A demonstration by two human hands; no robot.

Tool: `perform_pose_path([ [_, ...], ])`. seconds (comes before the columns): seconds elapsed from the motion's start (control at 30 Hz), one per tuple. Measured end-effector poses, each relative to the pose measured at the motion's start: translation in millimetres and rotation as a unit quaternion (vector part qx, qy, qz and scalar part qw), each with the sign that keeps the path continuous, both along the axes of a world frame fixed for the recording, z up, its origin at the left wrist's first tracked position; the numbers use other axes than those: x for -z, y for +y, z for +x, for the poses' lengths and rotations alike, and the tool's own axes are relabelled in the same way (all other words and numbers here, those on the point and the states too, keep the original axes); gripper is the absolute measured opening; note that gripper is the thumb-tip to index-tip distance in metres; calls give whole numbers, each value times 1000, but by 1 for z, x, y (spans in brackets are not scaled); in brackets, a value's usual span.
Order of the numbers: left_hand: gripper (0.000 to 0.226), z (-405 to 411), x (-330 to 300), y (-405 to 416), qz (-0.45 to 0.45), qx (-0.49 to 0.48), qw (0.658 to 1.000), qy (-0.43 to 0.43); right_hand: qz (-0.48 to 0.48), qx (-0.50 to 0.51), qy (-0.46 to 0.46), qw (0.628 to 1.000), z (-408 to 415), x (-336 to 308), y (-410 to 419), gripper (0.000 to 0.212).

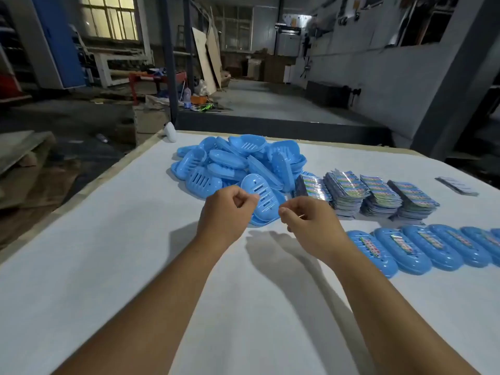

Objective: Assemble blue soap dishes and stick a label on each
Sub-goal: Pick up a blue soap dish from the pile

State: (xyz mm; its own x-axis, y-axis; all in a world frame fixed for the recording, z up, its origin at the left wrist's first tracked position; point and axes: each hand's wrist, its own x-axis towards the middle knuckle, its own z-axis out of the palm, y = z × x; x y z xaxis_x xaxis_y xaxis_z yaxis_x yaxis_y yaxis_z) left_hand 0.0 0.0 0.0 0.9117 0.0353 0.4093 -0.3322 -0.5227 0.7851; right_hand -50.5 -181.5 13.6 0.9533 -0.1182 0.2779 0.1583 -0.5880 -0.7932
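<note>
Reaching toward the slotted soap dish insert (pixel 261 194) lying on a blue tray at the near edge of the loose pile (pixel 238 163) on the desk (pixel 135 239). Left hand (pixel 226 212) has fingers curled, thumb near the insert's left rim; whether the grip actually touches it cannot be told. Right hand (pixel 308 223) is curled too, fingertips together as if pinching something thin, possibly a label or backing; too small to confirm. Both forearms stretch forward from the bottom of the view, wrists roughly level, hands near each other over the dish.

Judged step: seating the insert in its tray, then labelling. To do it well: align the oval outlines first, press evenly at both ends, and lay the label centred along the slots, matching the finished dishes (pixel 419 250) in the row at right. Label stacks (pixel 378 196) sit just beyond the right hand, within easy reach.
</note>
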Motion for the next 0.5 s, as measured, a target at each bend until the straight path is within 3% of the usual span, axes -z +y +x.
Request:
perform_pose_path([
  [0.23,30,14,9,0,-24,-81,996,27,46,10,-3,999,6,16,-1,14],
  [0.5,36,30,8,-8,-83,-50,992,79,33,0,-13,999,6,20,-3,14],
])
